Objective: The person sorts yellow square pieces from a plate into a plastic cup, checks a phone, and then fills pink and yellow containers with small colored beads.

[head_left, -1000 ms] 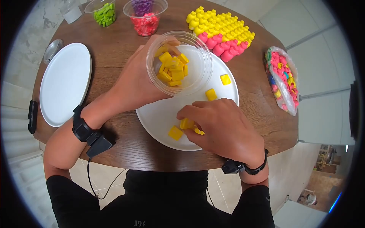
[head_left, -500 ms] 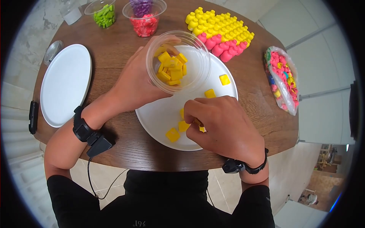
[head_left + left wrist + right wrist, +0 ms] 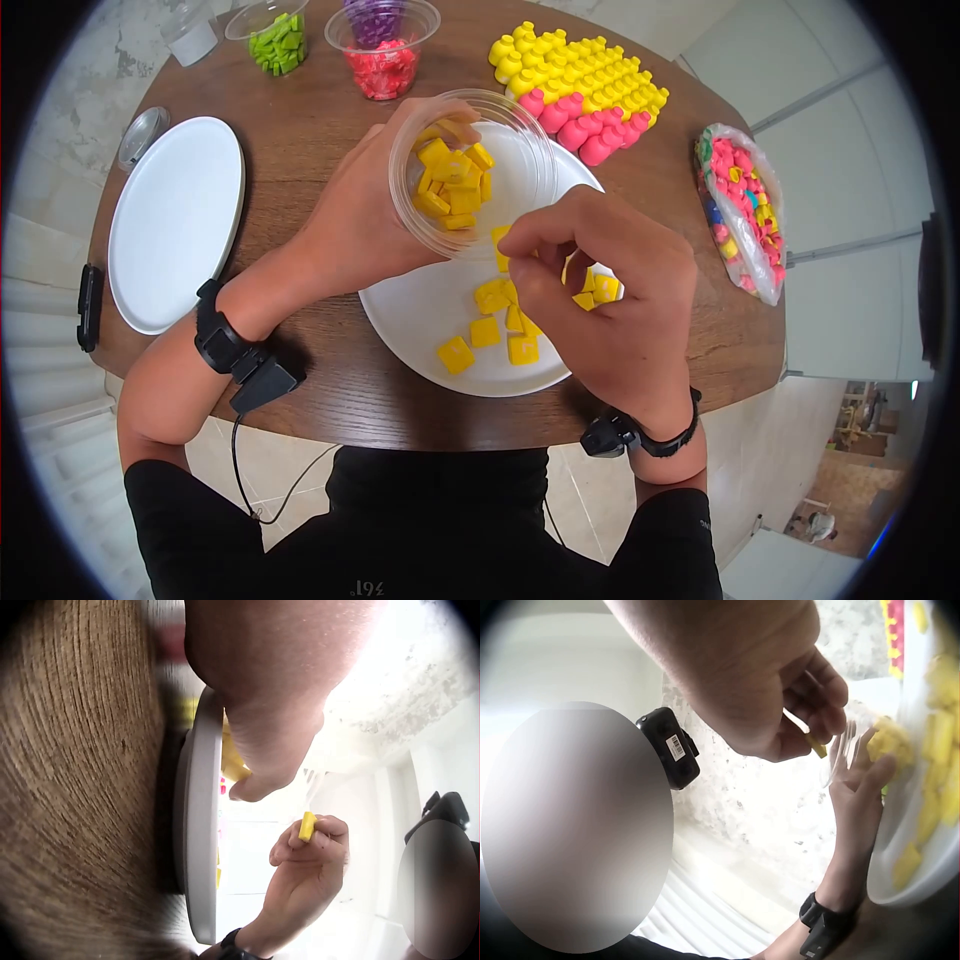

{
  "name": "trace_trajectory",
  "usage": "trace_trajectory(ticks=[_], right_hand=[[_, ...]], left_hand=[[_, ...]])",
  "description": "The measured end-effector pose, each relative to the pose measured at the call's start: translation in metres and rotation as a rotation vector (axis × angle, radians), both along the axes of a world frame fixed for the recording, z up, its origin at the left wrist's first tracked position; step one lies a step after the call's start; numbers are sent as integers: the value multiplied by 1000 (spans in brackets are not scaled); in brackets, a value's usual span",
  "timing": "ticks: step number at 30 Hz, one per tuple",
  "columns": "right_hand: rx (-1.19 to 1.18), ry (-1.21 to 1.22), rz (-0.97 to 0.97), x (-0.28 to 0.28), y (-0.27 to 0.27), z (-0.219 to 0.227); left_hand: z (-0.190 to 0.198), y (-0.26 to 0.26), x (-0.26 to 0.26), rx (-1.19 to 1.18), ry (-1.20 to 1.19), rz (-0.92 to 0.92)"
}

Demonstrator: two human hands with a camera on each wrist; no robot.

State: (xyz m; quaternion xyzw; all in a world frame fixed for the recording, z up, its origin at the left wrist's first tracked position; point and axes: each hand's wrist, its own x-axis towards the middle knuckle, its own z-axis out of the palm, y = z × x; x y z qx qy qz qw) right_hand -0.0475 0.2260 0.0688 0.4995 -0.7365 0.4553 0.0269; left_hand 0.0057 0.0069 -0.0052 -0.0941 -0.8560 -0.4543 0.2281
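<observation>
My left hand [image 3: 365, 200] grips a clear plastic cup [image 3: 525, 180] tilted over the white round plate [image 3: 410, 340], with several yellow square pieces [image 3: 462, 200] inside. Above the plate, close to the cup's rim, my right hand [image 3: 625, 300] pinches one yellow piece [image 3: 307, 826] between thumb and fingers, as the left wrist view shows. More yellow pieces [image 3: 485, 332] lie scattered on the plate, some of them partly hidden behind the right hand. In the right wrist view the pinched piece [image 3: 817, 745] points toward the cup.
An empty white plate [image 3: 178, 225] lies at the left. Cups of green [image 3: 277, 45] and red pieces [image 3: 384, 70] stand at the back. Yellow and pink bottle shapes [image 3: 575, 75] stand in rows behind the plate; a bag of coloured pieces [image 3: 742, 210] lies at the right edge.
My right hand has lifted off the plate's surface and moved up toward the cup with a piece, uncovering several yellow pieces. The left hand and cup have hardly moved.
</observation>
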Motion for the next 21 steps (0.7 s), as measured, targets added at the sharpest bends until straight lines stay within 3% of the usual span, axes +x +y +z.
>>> trace_trajectory(ticks=[5,21], right_hand=[[53,-110,-15,0,-1,-3],[51,-100,-11,-1,-1,-2]], left_hand=[[0,0,-1,-27,-10,1],[2,1,-1,-42,-37,-21]])
